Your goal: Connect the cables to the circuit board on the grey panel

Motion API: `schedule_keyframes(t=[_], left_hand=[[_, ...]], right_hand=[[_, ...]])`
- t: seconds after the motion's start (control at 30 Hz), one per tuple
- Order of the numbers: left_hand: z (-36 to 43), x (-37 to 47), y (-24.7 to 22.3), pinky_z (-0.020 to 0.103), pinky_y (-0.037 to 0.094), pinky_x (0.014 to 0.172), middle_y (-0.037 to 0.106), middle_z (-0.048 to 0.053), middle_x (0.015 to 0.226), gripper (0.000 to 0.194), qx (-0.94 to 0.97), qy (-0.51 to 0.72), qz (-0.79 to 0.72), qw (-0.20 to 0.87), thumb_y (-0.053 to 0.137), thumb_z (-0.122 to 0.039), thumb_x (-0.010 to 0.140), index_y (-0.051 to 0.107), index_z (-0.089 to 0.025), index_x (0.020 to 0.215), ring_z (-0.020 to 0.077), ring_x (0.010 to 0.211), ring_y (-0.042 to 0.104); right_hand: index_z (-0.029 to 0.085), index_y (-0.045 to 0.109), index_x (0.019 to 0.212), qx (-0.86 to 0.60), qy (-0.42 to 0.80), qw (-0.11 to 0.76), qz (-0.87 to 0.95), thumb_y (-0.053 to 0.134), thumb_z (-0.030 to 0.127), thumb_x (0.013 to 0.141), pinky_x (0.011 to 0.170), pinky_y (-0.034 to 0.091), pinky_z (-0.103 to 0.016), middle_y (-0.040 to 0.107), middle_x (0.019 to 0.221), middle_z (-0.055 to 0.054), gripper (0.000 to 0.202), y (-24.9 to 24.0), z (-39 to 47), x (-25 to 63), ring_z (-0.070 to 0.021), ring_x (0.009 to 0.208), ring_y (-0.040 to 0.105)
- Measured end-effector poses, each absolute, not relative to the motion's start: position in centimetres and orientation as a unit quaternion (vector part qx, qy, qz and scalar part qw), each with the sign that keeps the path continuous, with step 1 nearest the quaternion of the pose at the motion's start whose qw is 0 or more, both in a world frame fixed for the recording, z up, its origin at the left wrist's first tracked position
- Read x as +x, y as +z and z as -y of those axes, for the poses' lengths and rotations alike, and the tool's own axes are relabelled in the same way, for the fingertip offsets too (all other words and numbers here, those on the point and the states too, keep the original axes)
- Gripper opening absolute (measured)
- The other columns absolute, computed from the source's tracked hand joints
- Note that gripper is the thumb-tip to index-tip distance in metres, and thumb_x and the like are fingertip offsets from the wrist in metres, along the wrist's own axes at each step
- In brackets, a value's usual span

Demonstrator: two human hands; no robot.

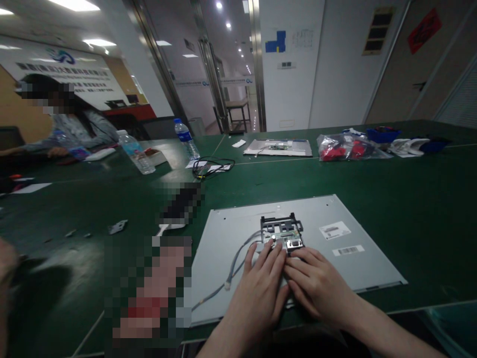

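Left hand [263, 278]: fingers extended; right hand [318, 281]: fingers curled alongside; whether either grips, cannot tell. Green rectangular circuit board [286, 235] at fingertips, on flat silver-grey metal panel [343, 268] beneath hands; thin grey cables [235, 257] left of fingers.

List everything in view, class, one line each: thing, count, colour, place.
near panel: 1, grey, foreground
circuit board: 1, green, on near panel
cables: several, grey, near panel's left
labels: 2, white, near panel's right
far panel: 1, grey, midground
table: 1, green, under panels
blurred items: count unclear, mixed, left
small pieces: several, grey, left
bottles: 3, clear, far left
cable coil: 1, black, by bottles
bag: 1, clear, far right
blue items: several, blue, far right
person: 1, pale top, left
door decoration: 1, red, right
left hand: 1, bare, on board
right hand: 1, bare, beside left
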State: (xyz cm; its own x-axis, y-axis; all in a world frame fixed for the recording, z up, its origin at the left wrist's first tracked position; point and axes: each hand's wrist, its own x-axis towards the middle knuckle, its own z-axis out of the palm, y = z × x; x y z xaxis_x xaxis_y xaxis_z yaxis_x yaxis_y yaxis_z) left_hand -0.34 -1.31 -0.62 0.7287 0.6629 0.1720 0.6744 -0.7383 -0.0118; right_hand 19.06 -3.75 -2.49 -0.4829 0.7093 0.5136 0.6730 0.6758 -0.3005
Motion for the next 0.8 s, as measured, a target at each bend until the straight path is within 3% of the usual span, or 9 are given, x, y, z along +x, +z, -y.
schedule_keyframes(t=[0.8], left_hand=[[1.43,-0.15,-0.33,0.050,0.010,0.120,0.033,0.005,0.158,0.066,-0.926,-0.090,0.366,0.013,0.053,-0.022,0.089,0.029,-0.017,0.150,0.0256,0.147,0.022]], right_hand=[[0.015,0.062,0.116,-0.371,-0.010,0.346,0.862,0.051,0.017,0.092,0.099,0.046,-0.044,0.069,0.110,-0.010,0.027,-1.99,3.98,19.11,-0.0247,0.108,0.058]])
